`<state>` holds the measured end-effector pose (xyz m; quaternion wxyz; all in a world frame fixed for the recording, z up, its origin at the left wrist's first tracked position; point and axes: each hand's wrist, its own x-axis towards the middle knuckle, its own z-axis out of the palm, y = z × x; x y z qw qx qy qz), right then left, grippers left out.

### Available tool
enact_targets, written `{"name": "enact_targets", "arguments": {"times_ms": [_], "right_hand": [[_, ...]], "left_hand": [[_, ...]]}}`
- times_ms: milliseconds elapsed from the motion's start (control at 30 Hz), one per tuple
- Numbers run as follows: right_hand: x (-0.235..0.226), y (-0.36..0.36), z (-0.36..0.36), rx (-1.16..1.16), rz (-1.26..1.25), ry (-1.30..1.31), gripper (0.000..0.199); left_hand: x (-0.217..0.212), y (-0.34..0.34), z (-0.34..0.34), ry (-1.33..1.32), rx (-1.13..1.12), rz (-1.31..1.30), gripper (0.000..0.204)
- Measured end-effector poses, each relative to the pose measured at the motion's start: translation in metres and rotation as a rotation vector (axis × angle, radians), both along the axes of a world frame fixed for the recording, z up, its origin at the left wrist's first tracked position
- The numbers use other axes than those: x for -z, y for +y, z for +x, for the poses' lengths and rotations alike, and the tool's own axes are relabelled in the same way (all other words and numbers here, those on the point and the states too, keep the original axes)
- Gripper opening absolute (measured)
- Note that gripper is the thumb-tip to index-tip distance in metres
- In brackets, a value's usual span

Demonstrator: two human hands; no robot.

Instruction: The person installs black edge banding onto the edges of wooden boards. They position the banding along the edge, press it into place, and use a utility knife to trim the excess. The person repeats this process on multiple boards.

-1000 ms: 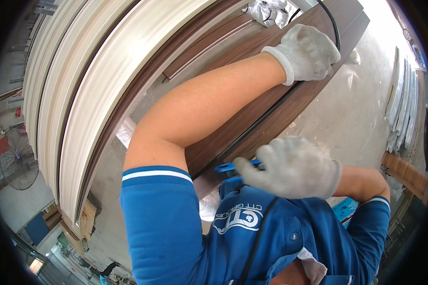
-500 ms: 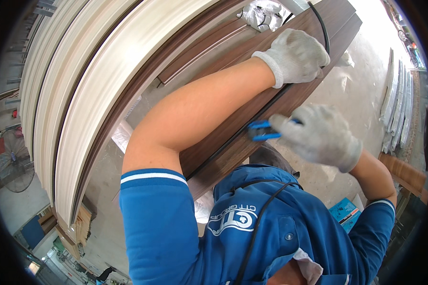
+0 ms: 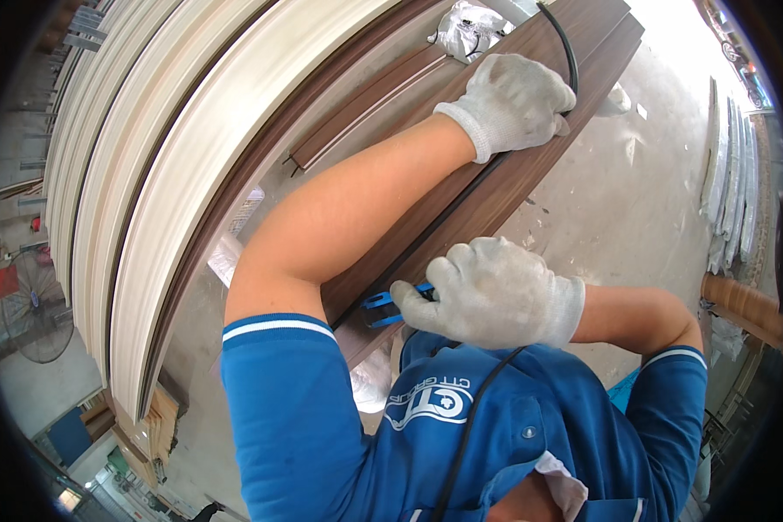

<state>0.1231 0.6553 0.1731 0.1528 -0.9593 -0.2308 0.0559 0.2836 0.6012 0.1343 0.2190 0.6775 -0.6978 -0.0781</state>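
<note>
A long brown wood-grain profile (image 3: pixel 531 165) runs diagonally from the far right toward my body. Along it lies a black rubber strip (image 3: pixel 439 216), whose loose end curves up past my left hand. My left hand (image 3: pixel 518 104), in a grey-white knit glove, is closed on that strip and rests on the profile. Gloved too, my right hand (image 3: pixel 491 291) is closed around a small blue and black hand tool (image 3: pixel 383 309). The tool's front end is over the near part of the profile, beside the strip; whether it touches is unclear. My fingers hide most of its body.
Pale long profiles (image 3: pixel 191 183) are stacked on the left. A shorter brown profile (image 3: pixel 365 109) and a white plastic bundle (image 3: pixel 465 30) lie beyond my left forearm. Wrapped lengths (image 3: pixel 731 191) lie on the floor at right. A fan (image 3: pixel 35 304) stands far left.
My right hand has moved left and toward my body with the blue and black hand tool, along the profile. My left hand keeps its grip on the strip, only slightly shifted left in view.
</note>
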Motion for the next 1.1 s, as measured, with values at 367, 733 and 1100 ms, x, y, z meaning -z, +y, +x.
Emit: {"name": "enact_targets", "arguments": {"times_ms": [367,733,1100], "right_hand": [[-0.009,-0.094,-0.017,0.435,-0.206,0.029,0.034],[0.005,-0.102,-0.035,0.403,-0.125,-0.132,0.030],[0.015,-0.119,-0.035,0.266,-0.061,-0.078,0.038]], "left_hand": [[0.003,-0.002,0.000,-0.024,0.008,-0.011,0.030],[-0.025,-0.062,-0.003,0.383,-0.133,0.359,0.029],[-0.012,-0.193,-0.020,0.928,0.107,0.267,0.028]]}}
